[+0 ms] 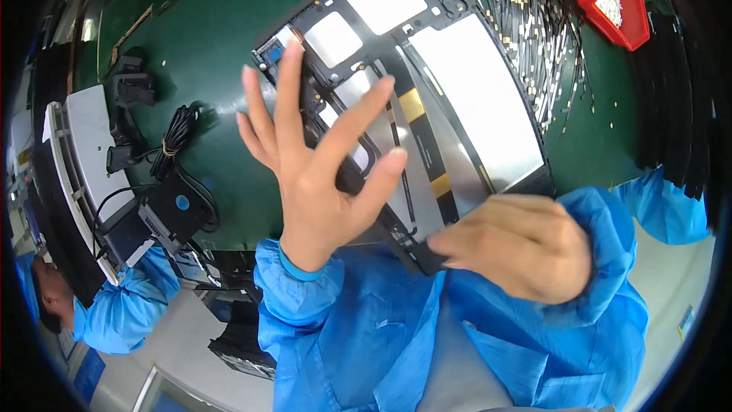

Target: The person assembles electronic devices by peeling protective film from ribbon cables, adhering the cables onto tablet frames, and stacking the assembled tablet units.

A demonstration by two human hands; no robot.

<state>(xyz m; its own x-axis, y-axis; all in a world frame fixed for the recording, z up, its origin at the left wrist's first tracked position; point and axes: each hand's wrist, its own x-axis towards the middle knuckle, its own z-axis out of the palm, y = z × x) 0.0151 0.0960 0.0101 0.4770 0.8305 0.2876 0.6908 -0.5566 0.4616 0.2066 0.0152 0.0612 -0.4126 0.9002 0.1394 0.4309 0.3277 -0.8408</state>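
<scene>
A flat black tablet-like housing (530, 126) with bright silver plates lies at a slant on the green table, its lower corner close to my body. Down its middle runs a black flat ribbon (428, 154) with gold bands. My left hand (314, 172) is spread over the left side of the housing, fingers apart and nothing in it. Near the index fingertip is a small circuit board (273, 53) with a blue part. At the housing's near edge my right hand (526, 244) is closed, fingertips together by the lower corner; whatever they pinch is hidden.
Many thin cables (526, 30) lie heaped beyond the housing at the right, beside a red tray (639, 34) holding small white pieces. Dark strips (671, 99) hang at the far right. On the left are a coiled black cable (175, 141), a black box (179, 202) and another person's blue sleeve (126, 317).
</scene>
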